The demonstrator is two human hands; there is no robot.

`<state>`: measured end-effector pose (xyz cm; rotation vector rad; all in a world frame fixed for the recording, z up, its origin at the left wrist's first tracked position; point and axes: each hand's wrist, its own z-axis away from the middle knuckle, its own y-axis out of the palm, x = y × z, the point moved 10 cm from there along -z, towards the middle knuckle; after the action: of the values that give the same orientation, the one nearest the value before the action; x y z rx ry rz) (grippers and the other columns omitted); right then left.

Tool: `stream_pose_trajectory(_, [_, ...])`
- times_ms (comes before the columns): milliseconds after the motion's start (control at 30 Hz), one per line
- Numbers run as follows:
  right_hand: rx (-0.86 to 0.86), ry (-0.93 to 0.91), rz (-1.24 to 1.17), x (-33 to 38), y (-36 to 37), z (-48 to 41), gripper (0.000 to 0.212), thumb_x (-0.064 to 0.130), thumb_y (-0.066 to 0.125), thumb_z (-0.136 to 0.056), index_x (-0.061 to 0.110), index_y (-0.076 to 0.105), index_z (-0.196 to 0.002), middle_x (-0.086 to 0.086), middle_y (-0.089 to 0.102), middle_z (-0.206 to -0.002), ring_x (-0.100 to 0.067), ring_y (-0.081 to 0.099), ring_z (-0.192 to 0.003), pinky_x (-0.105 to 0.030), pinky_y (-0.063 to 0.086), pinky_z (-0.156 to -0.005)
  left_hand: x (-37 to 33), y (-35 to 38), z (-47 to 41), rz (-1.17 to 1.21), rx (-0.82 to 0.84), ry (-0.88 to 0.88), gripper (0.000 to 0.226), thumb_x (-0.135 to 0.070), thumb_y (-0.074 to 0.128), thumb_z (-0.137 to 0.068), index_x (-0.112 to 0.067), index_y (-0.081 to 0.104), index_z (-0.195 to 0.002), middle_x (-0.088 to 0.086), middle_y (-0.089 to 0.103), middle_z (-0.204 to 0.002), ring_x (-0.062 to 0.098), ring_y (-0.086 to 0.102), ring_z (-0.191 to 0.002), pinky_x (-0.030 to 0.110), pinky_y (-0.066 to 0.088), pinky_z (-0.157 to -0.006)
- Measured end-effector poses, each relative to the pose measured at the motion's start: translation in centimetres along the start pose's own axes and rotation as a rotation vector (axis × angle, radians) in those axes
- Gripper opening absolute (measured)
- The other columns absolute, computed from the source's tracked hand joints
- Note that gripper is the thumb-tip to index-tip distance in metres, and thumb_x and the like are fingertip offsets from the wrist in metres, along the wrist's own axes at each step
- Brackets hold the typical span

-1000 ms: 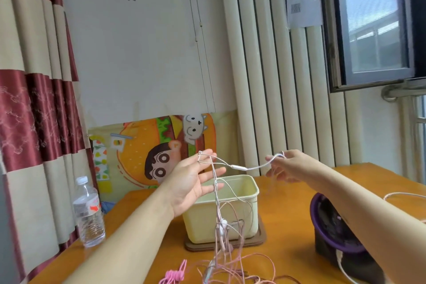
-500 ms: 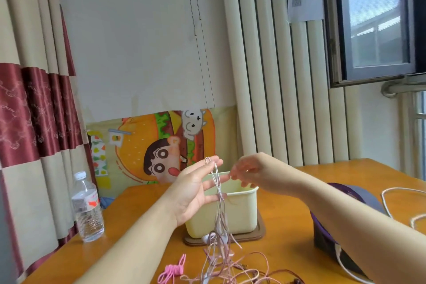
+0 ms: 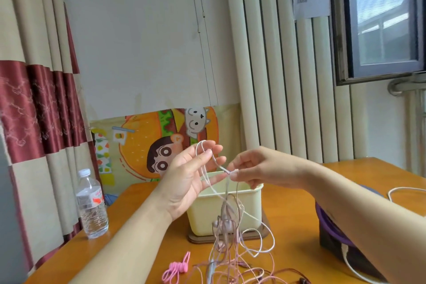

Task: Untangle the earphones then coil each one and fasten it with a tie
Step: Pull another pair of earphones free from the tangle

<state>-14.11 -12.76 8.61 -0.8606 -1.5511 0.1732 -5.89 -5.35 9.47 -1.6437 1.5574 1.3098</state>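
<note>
To my eye the job is barely begun: the earphones (image 3: 227, 226) hang as one pink-and-white snarl from the fingers (image 3: 215, 148) down to the counter (image 3: 295, 219), with nothing coiled. The left hand (image 3: 186, 182) is spread open with a white loop draped over its thumb. Just beside those fingertips the right hand (image 3: 260, 170) pinches the same strand between thumb and forefinger. The pink ties (image 3: 175, 268) lie unused below the hands, so separating, coiling and fastening all remain.
</note>
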Motion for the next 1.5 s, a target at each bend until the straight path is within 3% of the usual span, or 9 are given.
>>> stream_pose_trajectory(200, [-0.199,-0.089,0.507,2.4,-1.6,0.2,0.041,0.038,0.069,-0.083,0.027,0.047,-0.050,0.008,0.032,-0.049,-0.006,0.027,-0.040,-0.017,0.021,-0.043,0.2,1.1,0.2,-0.193,0.027,0.065,0.021,-0.007,0.046,-0.094,-0.015,0.065,-0.092,0.002,0.070,-0.106,0.016,0.062,-0.102,0.036,0.052,-0.089])
stream_pose_trajectory(333, [-0.252,-0.094,0.550,1.9,-2.5,0.5,0.029,0.039,0.062,-0.087,0.025,0.066,-0.063,0.003,0.043,-0.051,-0.007,0.031,-0.039,-0.015,0.024,-0.039,0.0,2.1,0.9,-0.354,0.139,0.098,0.037,-0.012,0.035,-0.079,-0.009,0.071,-0.085,0.002,0.070,-0.110,0.014,0.062,-0.107,0.032,0.051,-0.093])
stream_pose_trajectory(500, [-0.289,-0.120,0.532,1.9,-3.0,0.5,0.035,0.034,0.057,-0.092,0.005,0.073,-0.080,0.004,0.048,-0.052,-0.006,0.034,-0.041,-0.015,0.026,-0.043,2.0,-0.4,0.3,-0.760,-0.111,0.051,0.038,0.008,0.038,-0.089,-0.016,0.066,-0.080,-0.002,0.068,-0.096,0.005,0.064,-0.085,0.025,0.053,-0.084])
stream_pose_trajectory(600, [-0.289,-0.136,0.503,2.1,-3.0,0.5,0.031,0.032,0.057,-0.092,0.018,0.072,-0.069,0.010,0.062,-0.054,-0.003,0.045,-0.044,-0.018,0.036,-0.045,5.3,1.0,0.6,-0.950,0.026,-0.027,0.007,-0.020,0.060,-0.089,-0.025,0.063,-0.091,-0.013,0.066,-0.092,0.003,0.063,-0.084,0.019,0.048,-0.077])
stream_pose_trajectory(700, [-0.296,-0.137,0.468,2.2,-3.0,0.5,0.034,0.036,0.055,-0.092,0.014,0.074,-0.075,0.005,0.068,-0.065,-0.001,0.053,-0.052,-0.016,0.042,-0.051,7.6,1.4,0.8,-1.005,0.043,-0.078,0.011,-0.036,0.065,-0.083,-0.029,0.057,-0.088,-0.010,0.067,-0.090,0.003,0.062,-0.076,0.017,0.044,-0.068])
stream_pose_trajectory(833, [-0.266,-0.032,0.147,0.5,-3.1,0.9,0.034,0.030,0.048,-0.097,0.008,0.067,-0.078,-0.011,0.067,-0.070,-0.014,0.066,-0.067,-0.021,0.054,-0.062,6.9,1.5,0.5,-0.914,-0.020,-0.024,0.010,-0.016,0.058,-0.090,-0.021,0.061,-0.083,-0.004,0.066,-0.079,0.003,0.058,-0.063,0.017,0.046,-0.066])
stream_pose_trajectory(1033, [-0.317,0.099,-0.601,-3.8,-3.4,1.9,0.031,0.024,0.039,-0.101,0.006,0.051,-0.079,-0.012,0.053,-0.068,-0.024,0.068,-0.072,-0.037,0.053,-0.081,6.6,0.1,0.8,-0.671,-0.039,-0.121,0.015,-0.012,0.056,-0.094,-0.023,0.063,-0.100,-0.006,0.071,-0.091,0.005,0.067,-0.084,0.020,0.051,-0.064])
stream_pose_trajectory(1333, [-0.316,0.135,-0.666,-4.3,-2.8,1.4,0.037,0.024,0.036,-0.103,0.012,0.047,-0.069,-0.008,0.036,-0.059,-0.023,0.066,-0.063,-0.047,0.046,-0.100,5.3,0.0,0.5,-0.738,-0.036,-0.081,0.004,-0.018,0.062,-0.090,-0.014,0.062,-0.090,0.001,0.066,-0.088,0.007,0.058,-0.079,0.015,0.045,-0.075])
stream_pose_trajectory(1500, [-0.323,0.118,-0.643,-3.9,-2.8,1.5,0.037,0.024,0.034,-0.103,0.011,0.047,-0.071,-0.007,0.036,-0.059,-0.022,0.066,-0.064,-0.039,0.050,-0.088,3.6,0.4,0.7,-0.919,-0.039,0.002,0.008,-0.016,0.065,-0.087,-0.022,0.070,-0.087,-0.004,0.069,-0.087,0.005,0.059,-0.080,0.010,0.043,-0.072])
